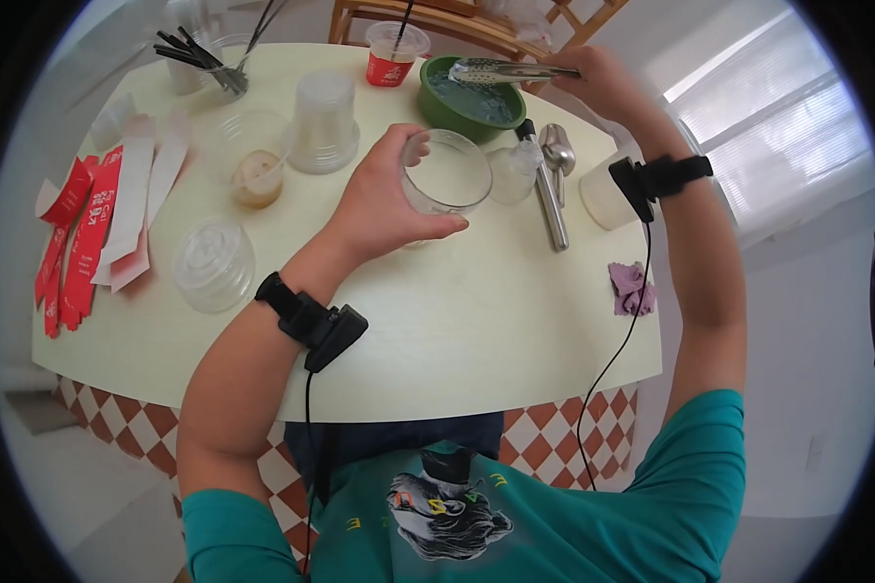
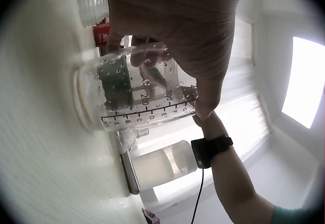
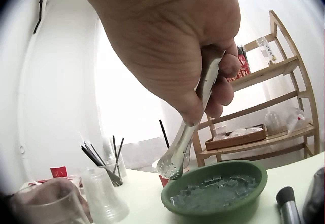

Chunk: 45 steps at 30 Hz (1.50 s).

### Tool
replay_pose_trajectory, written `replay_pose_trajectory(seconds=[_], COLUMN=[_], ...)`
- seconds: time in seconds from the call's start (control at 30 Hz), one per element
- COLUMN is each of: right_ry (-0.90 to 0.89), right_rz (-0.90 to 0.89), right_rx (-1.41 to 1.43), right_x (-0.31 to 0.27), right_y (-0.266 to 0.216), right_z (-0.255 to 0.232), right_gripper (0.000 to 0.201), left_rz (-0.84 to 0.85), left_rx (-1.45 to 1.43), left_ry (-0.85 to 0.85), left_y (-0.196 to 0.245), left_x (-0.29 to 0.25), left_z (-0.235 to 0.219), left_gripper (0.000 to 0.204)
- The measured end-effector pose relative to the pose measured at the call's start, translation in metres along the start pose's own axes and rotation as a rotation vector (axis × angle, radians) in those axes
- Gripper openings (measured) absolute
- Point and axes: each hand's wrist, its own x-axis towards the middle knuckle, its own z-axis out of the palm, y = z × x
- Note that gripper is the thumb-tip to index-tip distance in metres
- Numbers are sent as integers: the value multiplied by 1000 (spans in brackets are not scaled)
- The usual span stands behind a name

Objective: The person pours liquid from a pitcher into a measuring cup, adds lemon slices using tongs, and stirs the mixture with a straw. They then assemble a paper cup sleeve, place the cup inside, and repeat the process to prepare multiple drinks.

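Nearest the left wrist camera is your left hand (image 1: 384, 194), its thumb and fingers spread in a wide curve, gripping the round wall of a smooth, clear measuring cup (image 1: 447, 175), held roughly upright over the table (image 1: 437, 330). Your right hand (image 1: 603, 83), farther out, is closed firmly round metal tongs (image 1: 501, 71), shiny along the arms and pierced with small holes at the ends; whether they pinch anything, I cannot tell. Those ends hang over a round green bowl (image 1: 472, 134) beyond your left hand.

Only the left wrist view gives you the droplets on the cup's wall and its black scale, with 200, 300 and letters. Your right wrist view picks out glassy cubes (image 3: 216, 191) in the bowl, a bluish blur from the head, and shows a wooden rack (image 3: 261, 76) beyond that hand, bearing a shallow tray (image 3: 236, 138).

The cubes sit in liquid. Under your right forearm, a frosted tub (image 2: 152, 168) holds pale, cloudy liquid partway up. Beyond your left hand, a red-labelled cup (image 1: 389, 70) has a black straw in it; to that hand's left are inverted, ribbed plastic cups (image 1: 326, 112) and, farther off, a container of black straws (image 1: 192, 53).
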Motion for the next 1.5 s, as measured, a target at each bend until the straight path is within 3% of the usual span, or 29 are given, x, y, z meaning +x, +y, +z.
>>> replay_pose_trajectory(seconds=[0.17, 0.47, 0.57, 0.63, 0.67, 0.73, 0.83, 0.93, 1.07, 1.5], right_ry=[-37, -165, -122, -31, -32, -50, -149, -224, -96, -118], right_rz=[-42, -187, -165, -30, -29, 183, 329, 327, 266, 203], right_rx=[275, 266, 328, 438, 438, 225, 253, 204, 196, 57], right_x=[-58, -72, -69, -63, -59, -48, -34, -18, -6, 2], right_y=[-48, -75, -65, -45, -35, -12, 12, 18, 20, 31], right_z=[-47, -39, -31, -20, -13, 4, 45, 76, 103, 107], right_gripper=[28, 30, 29, 25, 25, 26, 32, 34, 34, 37], left_rz=[-15, 5, -17, -29, -28, -26, -32, -38, -34, -3], left_rx=[-2, -47, -49, -17, -17, -17, -6, -13, -5, 6], left_ry=[7, -7, -11, -8, -8, -9, -15, -17, -11, 10], left_y=[1, -4, -1, 0, -1, -2, -2, -4, -1, -3], left_x=[-1, 1, -1, -1, -1, 0, 0, -1, -1, 0], left_z=[0, 1, 0, 0, 0, 1, 1, 0, 1, 0], left_gripper=[86, 84, 84, 85, 86, 86, 87, 87, 86, 84])
